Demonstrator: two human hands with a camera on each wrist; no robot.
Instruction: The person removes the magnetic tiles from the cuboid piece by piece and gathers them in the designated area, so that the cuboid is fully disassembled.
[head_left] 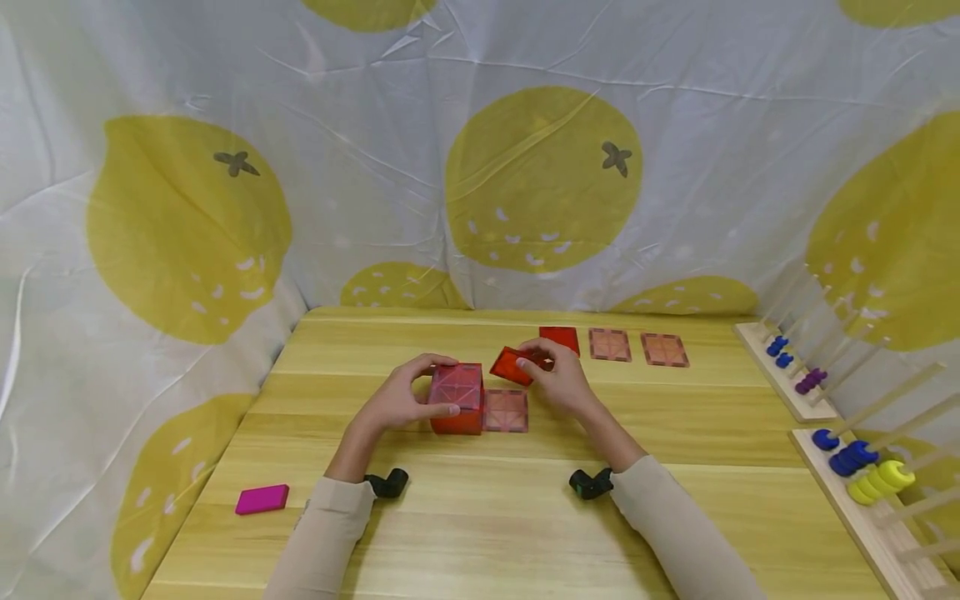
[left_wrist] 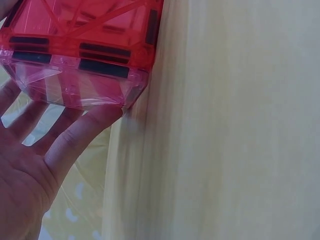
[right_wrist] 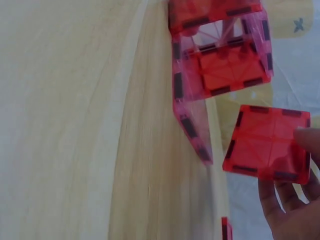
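My left hand (head_left: 397, 398) grips a cube (head_left: 456, 388) of red and pink see-through magnetic tiles, thumb at its front and fingers behind. In the right wrist view the cube's right side is open and its inside shows. Flat on the table beside that side lies a pink magnetic tile (head_left: 506, 411), its edge against the cube. A red square magnetic tile (right_wrist: 267, 142) is pinched at its edge between thumb and fingers of my right hand (head_left: 562, 379). It is held tilted above the table, up and right of the cube, apart from it.
Behind my right hand lie a red tile (head_left: 558, 338) and two pink tiles, one (head_left: 610, 344) beside the other (head_left: 664, 350). A magenta block (head_left: 262, 499) sits front left. Two wooden peg boards with coloured beads (head_left: 873, 482) stand along the right edge. A lemon-print cloth (head_left: 360, 208) hangs behind.
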